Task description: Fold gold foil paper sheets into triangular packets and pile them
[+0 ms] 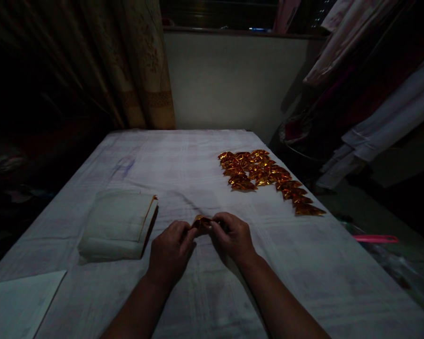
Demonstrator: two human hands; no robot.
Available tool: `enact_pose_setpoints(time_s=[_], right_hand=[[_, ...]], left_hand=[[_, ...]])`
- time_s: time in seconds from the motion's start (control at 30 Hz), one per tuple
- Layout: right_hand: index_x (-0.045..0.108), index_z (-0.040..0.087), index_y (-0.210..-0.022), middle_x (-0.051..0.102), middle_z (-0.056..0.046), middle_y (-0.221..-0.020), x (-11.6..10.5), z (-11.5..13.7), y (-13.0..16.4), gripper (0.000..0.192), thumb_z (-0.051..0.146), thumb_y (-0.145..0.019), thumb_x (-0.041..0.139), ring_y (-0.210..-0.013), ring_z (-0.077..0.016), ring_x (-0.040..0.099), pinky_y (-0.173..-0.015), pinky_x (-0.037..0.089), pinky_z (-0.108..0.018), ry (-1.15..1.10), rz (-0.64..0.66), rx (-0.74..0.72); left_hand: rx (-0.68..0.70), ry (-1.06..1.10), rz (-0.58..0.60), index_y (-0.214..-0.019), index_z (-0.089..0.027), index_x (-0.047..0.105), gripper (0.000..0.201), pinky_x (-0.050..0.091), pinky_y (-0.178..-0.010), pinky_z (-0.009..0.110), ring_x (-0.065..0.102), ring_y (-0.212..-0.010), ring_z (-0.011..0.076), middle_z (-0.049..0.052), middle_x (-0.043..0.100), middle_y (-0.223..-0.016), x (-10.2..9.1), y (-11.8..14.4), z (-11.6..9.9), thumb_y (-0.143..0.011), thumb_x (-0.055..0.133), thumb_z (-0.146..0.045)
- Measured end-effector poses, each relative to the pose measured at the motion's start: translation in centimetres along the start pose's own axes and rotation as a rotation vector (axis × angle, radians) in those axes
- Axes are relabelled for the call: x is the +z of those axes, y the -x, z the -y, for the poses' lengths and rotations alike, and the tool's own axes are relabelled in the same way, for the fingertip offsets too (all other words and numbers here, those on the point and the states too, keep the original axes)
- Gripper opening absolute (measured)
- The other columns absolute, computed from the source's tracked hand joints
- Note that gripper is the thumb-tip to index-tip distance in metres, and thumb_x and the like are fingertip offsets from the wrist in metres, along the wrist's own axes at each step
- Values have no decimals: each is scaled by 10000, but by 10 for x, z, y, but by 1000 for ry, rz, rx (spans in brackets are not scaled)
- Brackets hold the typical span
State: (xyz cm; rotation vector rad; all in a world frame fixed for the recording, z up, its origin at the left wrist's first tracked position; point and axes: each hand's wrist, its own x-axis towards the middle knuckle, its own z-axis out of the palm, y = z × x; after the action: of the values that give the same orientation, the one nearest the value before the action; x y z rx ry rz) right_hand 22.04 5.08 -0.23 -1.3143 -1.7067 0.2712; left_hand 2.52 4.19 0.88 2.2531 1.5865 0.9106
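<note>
Between my two hands, just above the table, is a small piece of gold foil paper, bent or folded. My left hand pinches its left end, and my right hand pinches the right end with thumb and fingers. Part of the foil is hidden by the fingers. Left of my left hand lies a stack of pale paper sheets with gold-coloured edges showing on its right side. Beyond my right hand, several folded gold foil pieces sit in overlapping rows toward the table's right edge.
A white sheet or board lies at the table's near left corner. Curtains hang at the back left, by a pale wall. Clothes hang on the right. Beyond the right edge is a pink handle-like object.
</note>
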Motion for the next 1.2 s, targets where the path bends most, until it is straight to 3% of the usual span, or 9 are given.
enact_pose_setpoints(time_s=[0.23, 0.4, 0.53, 0.67, 0.8, 0.93, 1.07, 1.2], right_hand=[[690, 222, -816, 729, -14, -749, -1, -5, 1, 157, 276, -908, 574, -618, -143, 637, -617, 495, -236, -3, -57, 59], [691, 225, -849, 741, -15, -785, -18, -5, -5, 161, 286, -910, 555, -642, -150, 651, -639, 500, -243, 37, -53, 128], [699, 225, -857, 746, -20, -787, -46, -17, -6, 167, 301, -891, 554, -633, -161, 646, -646, 509, -266, 108, -61, 162], [710, 219, -865, 763, -50, -839, -86, -45, 0, 217, 360, -839, 548, -638, -187, 654, -614, 511, -293, 211, -147, 221], [720, 216, -887, 770, -75, -887, -129, -76, 15, 286, 411, -784, 538, -577, -193, 639, -618, 509, -329, 358, -249, 377], [718, 230, -893, 754, -79, -862, -166, -97, 32, 306, 421, -733, 539, -558, -217, 619, -621, 494, -369, 496, -433, 567], [706, 241, -830, 741, -122, -846, -187, -111, 42, 224, 355, -707, 557, -681, -282, 658, -704, 493, -424, 554, -521, 737], [695, 253, -805, 731, -125, -882, -192, -123, 46, 182, 338, -717, 560, -791, -297, 668, -737, 491, -417, 564, -515, 759]], left_hand=[[-40, 32, 1, -776, -220, 600, 347, 422, -638, 277, 617, -659, 158, 2, 650, -742, -2, -2, -1, -994, 419, -422], [-72, 61, 5, -753, -216, 598, 359, 421, -637, 268, 614, -654, 156, 0, 646, -713, -1, -3, 0, -991, 416, -413], [-85, 58, 6, -739, -213, 599, 367, 421, -632, 262, 610, -647, 155, 3, 646, -706, -1, -4, 1, -986, 415, -413], [-83, 60, -6, -730, -208, 604, 377, 407, -608, 251, 605, -624, 145, 3, 644, -690, -1, -5, 1, -984, 408, -405], [-82, 48, -5, -701, -208, 594, 396, 394, -586, 251, 589, -595, 142, -2, 629, -659, -2, -5, 0, -983, 399, -407], [-82, 43, 0, -722, -209, 614, 386, 410, -608, 257, 612, -619, 148, 1, 648, -680, 0, -4, 3, -979, 407, -409], [-92, 38, 12, -749, -211, 626, 377, 423, -635, 265, 632, -646, 155, 1, 667, -707, 1, -4, 5, -982, 409, -412], [-96, 52, 13, -760, -213, 631, 363, 431, -640, 267, 638, -653, 159, 3, 676, -716, 1, -4, 5, -975, 419, -415]])
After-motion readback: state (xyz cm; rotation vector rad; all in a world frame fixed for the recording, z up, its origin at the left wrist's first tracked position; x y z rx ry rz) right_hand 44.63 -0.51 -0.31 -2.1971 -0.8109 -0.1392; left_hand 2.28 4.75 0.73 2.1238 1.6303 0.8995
